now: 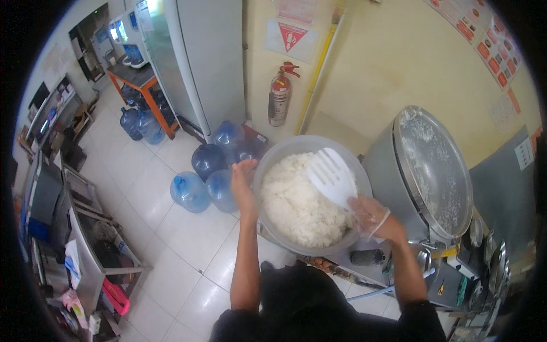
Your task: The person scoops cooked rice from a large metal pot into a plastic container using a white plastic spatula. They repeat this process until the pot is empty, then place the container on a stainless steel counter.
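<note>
Gloved right hand point(373, 216) grips the white slotted paddle point(332, 175) at its handle, leaving the blade free over the rice point(293, 202) in the round tub point(263, 168); left hand point(244, 181) at its left rim, presumably steadying, closure unclear.

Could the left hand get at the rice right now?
Probably yes: the left hand is beside the open-topped tub, and the paddle in the right hand covers only part of the rice.
</note>
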A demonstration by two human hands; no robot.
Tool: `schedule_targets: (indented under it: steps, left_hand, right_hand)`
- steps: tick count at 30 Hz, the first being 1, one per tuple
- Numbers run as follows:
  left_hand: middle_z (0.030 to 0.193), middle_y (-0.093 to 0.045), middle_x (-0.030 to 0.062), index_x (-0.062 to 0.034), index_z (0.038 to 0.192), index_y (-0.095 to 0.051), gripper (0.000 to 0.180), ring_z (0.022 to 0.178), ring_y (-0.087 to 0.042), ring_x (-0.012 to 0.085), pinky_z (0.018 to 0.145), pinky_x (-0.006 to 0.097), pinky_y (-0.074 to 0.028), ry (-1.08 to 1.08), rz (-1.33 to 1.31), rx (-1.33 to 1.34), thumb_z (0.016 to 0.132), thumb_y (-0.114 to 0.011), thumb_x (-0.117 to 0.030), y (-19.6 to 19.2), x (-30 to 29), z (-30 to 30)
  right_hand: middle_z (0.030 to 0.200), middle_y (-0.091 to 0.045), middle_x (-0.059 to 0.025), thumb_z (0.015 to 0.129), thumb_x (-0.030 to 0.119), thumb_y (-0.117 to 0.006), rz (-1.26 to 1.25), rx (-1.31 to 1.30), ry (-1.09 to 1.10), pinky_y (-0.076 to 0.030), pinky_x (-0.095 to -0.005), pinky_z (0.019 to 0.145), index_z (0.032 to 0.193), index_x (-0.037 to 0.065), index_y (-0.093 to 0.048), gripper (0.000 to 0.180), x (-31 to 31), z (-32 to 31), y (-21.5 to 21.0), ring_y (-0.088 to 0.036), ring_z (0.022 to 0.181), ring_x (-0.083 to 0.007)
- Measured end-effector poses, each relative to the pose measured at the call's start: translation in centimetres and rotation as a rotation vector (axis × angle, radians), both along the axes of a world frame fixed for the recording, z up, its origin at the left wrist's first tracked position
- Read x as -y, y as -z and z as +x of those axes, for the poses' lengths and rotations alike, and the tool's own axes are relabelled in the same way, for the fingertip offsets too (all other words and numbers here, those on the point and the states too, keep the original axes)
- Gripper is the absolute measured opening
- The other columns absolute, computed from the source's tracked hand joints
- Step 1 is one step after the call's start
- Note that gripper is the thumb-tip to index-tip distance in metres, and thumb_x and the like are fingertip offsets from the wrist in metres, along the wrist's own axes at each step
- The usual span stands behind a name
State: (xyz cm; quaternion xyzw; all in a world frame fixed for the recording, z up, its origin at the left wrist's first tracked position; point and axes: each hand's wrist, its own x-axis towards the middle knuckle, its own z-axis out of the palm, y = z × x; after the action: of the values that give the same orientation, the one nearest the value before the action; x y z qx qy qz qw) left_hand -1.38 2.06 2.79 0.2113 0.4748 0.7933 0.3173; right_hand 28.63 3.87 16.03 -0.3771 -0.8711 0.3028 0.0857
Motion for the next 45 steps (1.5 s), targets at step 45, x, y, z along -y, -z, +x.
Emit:
schedule_targets:
  steps: [45]
  left_hand:
    - [0.102,-0.061,0.0089,-0.0011,0.103,-0.057,0.038,0.100,-0.056,0.0194,0.092,0.033,-0.042,0.018,-0.014,-0.214,0.103,-0.039,-0.035,0.0,0.1,0.3]
  right_hand:
    - [0.072,-0.062,-0.0167,0.099,0.054,-0.035,-0.275,0.290,0.079,-0.050,-0.0434,0.060,0.101,-0.006,-0.062,0.066,-0.7,6.0,3.8,-0.061,0.067,-0.0319]
